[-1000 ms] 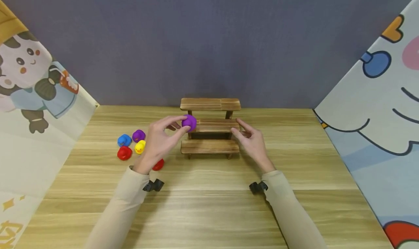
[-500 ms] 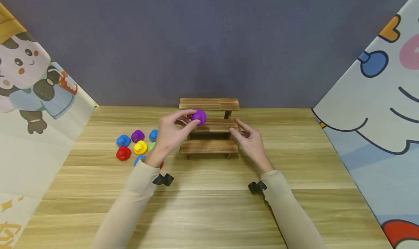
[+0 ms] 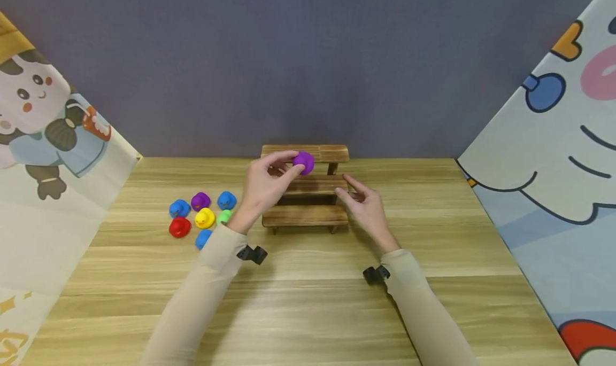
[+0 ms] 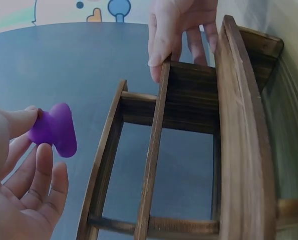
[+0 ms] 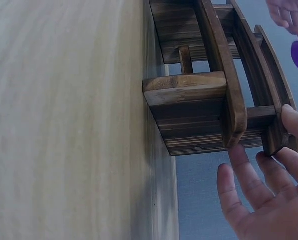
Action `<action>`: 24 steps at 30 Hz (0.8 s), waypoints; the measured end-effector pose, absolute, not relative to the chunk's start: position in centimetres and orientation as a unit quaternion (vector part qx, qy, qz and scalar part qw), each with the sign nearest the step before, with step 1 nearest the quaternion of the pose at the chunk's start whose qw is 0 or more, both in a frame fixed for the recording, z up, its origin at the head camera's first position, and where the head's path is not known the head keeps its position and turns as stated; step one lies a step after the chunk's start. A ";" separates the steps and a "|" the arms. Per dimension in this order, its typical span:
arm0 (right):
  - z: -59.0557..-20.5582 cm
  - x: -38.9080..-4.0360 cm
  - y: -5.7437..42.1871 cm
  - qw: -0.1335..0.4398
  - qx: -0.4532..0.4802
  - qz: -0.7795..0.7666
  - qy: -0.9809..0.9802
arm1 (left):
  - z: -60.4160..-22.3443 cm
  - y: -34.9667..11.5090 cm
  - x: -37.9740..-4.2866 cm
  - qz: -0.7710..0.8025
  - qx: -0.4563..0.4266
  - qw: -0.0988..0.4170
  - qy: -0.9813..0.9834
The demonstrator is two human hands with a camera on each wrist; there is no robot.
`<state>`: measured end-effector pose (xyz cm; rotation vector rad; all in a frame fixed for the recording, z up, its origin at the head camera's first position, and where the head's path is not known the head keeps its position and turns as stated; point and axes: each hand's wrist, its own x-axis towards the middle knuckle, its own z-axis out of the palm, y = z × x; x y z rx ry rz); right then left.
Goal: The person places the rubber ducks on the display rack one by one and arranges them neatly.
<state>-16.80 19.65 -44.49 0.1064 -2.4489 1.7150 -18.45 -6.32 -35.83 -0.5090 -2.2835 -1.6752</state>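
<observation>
Above the wooden stand point(image 3: 305, 215), the left hand's point(image 3: 266, 187) nearly closed fingers pinched a purple duck point(image 3: 305, 163); the right hand's point(image 3: 369, 210) gripped the stand's right end; we judged a slack pinch could drop the duck.

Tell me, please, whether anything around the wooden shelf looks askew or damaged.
Nothing stands out: the wooden shelf stands upright on the table without visible damage, and the left hand pinches a purple toy.

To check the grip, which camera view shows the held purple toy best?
The left wrist view: the purple toy appears largest there, barely covered by fingers. The head view shows it smaller; the right wrist view crops it.
</observation>
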 end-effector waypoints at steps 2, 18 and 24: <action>-44.5 -16.8 19.6 0.075 0.035 0.573 -0.816 | -35.7 -5.8 -18.8 -0.579 -0.181 0.137 -0.783; -44.5 -16.9 19.5 0.073 0.026 0.567 -0.820 | -35.0 -3.1 -20.7 -0.564 -0.220 0.146 -0.782; -44.3 -16.8 19.5 0.078 0.030 0.566 -0.820 | -34.6 -2.8 -21.1 -0.554 -0.221 0.144 -0.790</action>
